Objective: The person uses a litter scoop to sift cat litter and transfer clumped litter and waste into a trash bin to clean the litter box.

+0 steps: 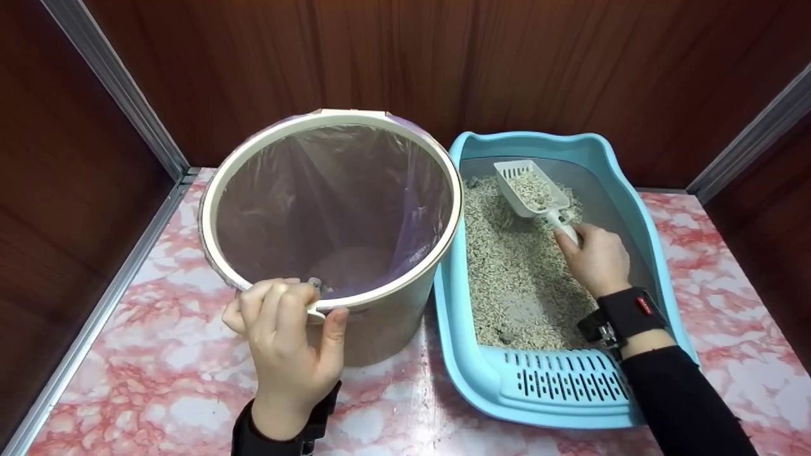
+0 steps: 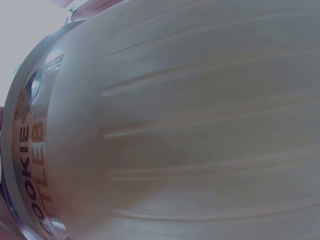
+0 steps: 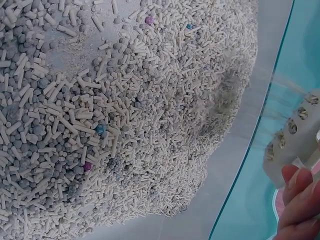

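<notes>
Right hand (image 1: 597,261) gripped litter scoop (image 1: 510,197) by handle (image 1: 563,227), long axis diagonal, pointing away, leftward, over litter box (image 1: 466,375). Left hand (image 1: 288,342) gripped bin rim (image 1: 383,293).

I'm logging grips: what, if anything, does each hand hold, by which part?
The right hand holds the litter scoop by its handle; the left hand grips the lined trash bin by its near rim.

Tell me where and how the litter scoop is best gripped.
Best by its handle, probably from the near right side, where the right hand holds it. The handle slopes from the bowl toward the person and gives a narrow bar to close on. The bowl is wide, open upward and carrying litter, so a fairly level grip should spill less.
</notes>
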Available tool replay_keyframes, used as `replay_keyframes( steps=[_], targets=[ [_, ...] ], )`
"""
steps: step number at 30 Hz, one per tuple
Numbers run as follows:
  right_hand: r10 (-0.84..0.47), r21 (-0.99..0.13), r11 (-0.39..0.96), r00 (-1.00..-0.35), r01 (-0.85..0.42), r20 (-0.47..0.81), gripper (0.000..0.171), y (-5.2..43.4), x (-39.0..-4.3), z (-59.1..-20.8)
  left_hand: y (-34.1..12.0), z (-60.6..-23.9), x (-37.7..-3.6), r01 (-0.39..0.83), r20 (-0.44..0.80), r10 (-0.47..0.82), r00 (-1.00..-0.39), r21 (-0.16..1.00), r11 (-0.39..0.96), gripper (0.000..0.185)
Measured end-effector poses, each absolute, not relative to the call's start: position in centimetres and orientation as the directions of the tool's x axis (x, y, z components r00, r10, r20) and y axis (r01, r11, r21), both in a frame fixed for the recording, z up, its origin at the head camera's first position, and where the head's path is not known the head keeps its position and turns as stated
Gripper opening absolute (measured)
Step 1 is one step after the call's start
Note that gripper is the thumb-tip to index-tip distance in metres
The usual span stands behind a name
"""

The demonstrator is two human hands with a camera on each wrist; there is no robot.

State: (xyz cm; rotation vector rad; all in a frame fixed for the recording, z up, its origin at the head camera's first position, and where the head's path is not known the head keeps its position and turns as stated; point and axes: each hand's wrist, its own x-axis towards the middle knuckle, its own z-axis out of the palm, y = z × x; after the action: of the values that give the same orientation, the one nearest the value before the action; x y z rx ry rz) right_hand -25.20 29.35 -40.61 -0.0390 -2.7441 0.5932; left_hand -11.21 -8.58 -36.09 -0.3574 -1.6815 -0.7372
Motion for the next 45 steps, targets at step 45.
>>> replay_keyframes(
  steps=[45],
  targets=[
    [0.147,-0.447,0.893,-0.916,-0.039,0.374,0.032,29.31,-25.21,-40.63,-8.47,-36.34,-11.36,0.598,0.964,-0.164,-0.207,0.257,0.759,0.05]
  ],
)
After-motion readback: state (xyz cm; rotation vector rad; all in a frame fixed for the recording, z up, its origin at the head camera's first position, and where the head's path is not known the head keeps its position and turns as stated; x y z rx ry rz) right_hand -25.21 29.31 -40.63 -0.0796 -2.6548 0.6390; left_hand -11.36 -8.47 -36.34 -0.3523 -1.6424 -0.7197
